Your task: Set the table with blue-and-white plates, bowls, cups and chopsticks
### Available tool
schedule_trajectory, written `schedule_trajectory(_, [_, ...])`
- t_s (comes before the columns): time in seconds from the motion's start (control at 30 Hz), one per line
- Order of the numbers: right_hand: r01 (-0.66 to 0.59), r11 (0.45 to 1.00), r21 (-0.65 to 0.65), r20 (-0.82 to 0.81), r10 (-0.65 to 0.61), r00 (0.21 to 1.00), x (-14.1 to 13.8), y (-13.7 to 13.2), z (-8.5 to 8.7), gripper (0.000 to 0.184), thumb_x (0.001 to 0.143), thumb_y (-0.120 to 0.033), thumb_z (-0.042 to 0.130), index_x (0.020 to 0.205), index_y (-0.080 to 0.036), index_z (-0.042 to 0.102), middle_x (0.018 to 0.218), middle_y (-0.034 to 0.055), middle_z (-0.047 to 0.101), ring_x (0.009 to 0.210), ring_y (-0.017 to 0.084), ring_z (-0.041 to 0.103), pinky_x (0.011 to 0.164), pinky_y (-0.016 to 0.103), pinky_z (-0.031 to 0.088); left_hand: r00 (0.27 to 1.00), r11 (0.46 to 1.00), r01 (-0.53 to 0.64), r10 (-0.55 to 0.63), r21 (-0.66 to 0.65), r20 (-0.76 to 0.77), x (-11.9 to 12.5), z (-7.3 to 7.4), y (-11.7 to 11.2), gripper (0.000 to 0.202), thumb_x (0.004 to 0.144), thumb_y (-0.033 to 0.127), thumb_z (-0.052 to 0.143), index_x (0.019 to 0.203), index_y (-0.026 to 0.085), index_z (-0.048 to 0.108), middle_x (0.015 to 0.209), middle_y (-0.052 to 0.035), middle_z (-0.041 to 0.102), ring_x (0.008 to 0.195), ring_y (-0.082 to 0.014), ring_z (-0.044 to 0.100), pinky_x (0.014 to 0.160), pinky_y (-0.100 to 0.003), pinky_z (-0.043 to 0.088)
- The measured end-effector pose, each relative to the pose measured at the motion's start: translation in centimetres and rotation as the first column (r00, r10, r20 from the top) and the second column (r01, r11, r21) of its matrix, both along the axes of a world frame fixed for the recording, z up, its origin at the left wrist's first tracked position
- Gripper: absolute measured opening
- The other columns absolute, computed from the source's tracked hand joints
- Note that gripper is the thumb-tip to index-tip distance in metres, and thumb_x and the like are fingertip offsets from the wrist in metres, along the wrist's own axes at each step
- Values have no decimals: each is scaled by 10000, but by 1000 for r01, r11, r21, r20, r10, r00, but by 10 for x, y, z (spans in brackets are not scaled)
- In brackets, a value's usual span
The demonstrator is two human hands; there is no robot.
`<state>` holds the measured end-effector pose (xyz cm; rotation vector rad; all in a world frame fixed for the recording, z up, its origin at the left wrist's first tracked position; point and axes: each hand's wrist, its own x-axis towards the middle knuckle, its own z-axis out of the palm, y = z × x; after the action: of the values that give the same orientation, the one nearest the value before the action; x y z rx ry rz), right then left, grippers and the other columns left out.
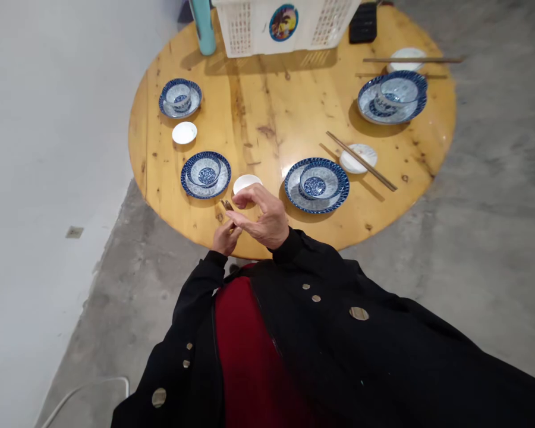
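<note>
My left hand (226, 239) is closed around chopsticks (226, 205), whose ends stick up past the fingers near the table's front edge. How many it holds is hidden. Just to the right, my right hand (265, 217) curves in a C shape, thumb and fingers apart, with nothing visible between them. Its thumb tip comes close to the chopsticks; whether they touch I cannot tell. Behind its fingers a small white dish (246, 182) is partly covered. On either side stand blue-and-white plates, the left plate (186, 185) and the right plate (289, 193), each with a bowl in it.
A white dish (369, 156) at right carries a pair of chopsticks (339, 141). Farther back are another plate (364, 107) with a bowl, chopsticks (441, 60) over a dish, and a left-hand plate setting (164, 107). A white basket (258, 32) and teal bottle (204, 30) stand at the far edge.
</note>
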<state>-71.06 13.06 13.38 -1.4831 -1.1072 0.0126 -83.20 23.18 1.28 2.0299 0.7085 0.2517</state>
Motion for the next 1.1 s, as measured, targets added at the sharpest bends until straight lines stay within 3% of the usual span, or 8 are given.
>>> schedule_trajectory(0.27, [40,999,-27,-43,-41,998,-1,-3,10,81,884,-244,649,815,-213,621,776,11,622,684,144,576,671,315,522,993,993,-34,46,113,-106,6,5,-14,260,895,261,587,1087,156,728,956,-97,754,890,-237,696,800,-308,527])
schedule_trajectory(0.43, [71,995,-74,-20,-73,997,6,-11,19,118,894,-264,639,787,-215,639,751,9,628,665,139,574,652,296,516,997,993,-29,38,117,-74,10,2,-17,254,916,274,579,1107,174,713,969,-95,744,891,-221,693,804,-299,519])
schedule_trajectory(0.73, [97,981,-169,-189,-129,973,30,-14,25,207,867,-364,673,722,-215,666,680,-5,652,605,143,609,592,282,521,999,989,40,-35,-141,38,5,-4,-5,233,906,307,538,1036,184,687,927,-54,712,792,-156,658,723,-258,518])
schedule_trajectory(0.93, [145,982,-122,-191,-166,967,40,-10,29,226,864,-372,689,712,-211,643,646,-22,620,597,137,608,602,293,537,994,975,67,-46,-212,100,-2,-1,-5,278,936,367,459,974,166,648,836,-40,696,797,-146,660,782,-264,510])
schedule_trajectory(1.1, [197,980,40,-223,-184,957,64,-5,46,200,896,-383,679,783,-226,626,653,-31,601,591,131,622,590,293,541,999,963,12,3,-270,52,-14,-9,-3,303,921,426,466,951,166,619,780,-27,661,700,-124,627,677,-235,495])
